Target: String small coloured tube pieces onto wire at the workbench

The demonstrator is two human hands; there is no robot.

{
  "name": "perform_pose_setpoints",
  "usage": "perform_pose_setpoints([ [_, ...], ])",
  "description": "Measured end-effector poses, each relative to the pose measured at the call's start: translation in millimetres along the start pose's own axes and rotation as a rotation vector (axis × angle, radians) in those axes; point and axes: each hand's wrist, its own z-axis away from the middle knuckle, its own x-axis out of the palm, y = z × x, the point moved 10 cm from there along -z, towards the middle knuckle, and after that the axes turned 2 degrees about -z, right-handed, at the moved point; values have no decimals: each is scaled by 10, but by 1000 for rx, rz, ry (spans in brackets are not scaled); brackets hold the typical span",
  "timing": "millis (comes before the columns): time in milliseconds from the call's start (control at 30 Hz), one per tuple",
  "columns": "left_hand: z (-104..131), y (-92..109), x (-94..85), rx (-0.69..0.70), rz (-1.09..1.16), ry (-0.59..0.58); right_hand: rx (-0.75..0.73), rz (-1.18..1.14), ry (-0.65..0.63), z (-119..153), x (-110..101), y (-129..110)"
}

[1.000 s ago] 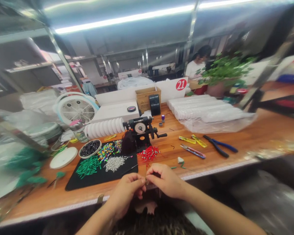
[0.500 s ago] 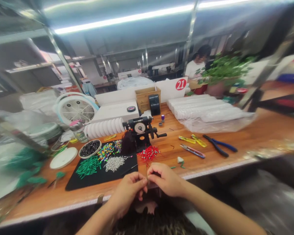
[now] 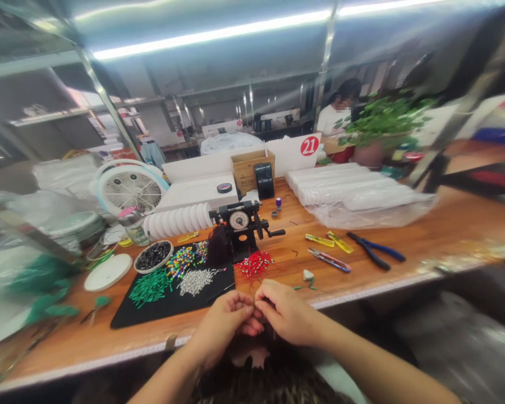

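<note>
My left hand and my right hand meet at the table's front edge, fingertips pinched together. What they hold between them is too small to make out. Just beyond the fingers lies a pile of small red pieces with pale and dark beads. To the left, a black mat bears green tube pieces, small silvery pieces and multicoloured beads. A white dish of black pieces stands at the mat's back left corner.
A black hand-cranked device with a dial stands behind the mat, a white ribbed spool at its left. On the right lie thread snips, blue-handled pliers, yellow-handled tools and plastic-wrapped white rolls. A person sits beyond.
My hands have drawn slightly closer together, and the left fingers have shifted a little to the right under the right hand. The things on the table stay in place.
</note>
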Motion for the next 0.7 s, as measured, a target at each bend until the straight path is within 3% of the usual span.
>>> perform_pose_setpoints([
  [167,2,27,94,-5,5,-69,39,78,-2,5,-63,-4],
  [433,-88,-5,-22,13,-117,20,63,-14,-21,0,-63,12],
  [700,14,47,-55,-11,-249,24,23,6,-43,-16,-10,-5],
])
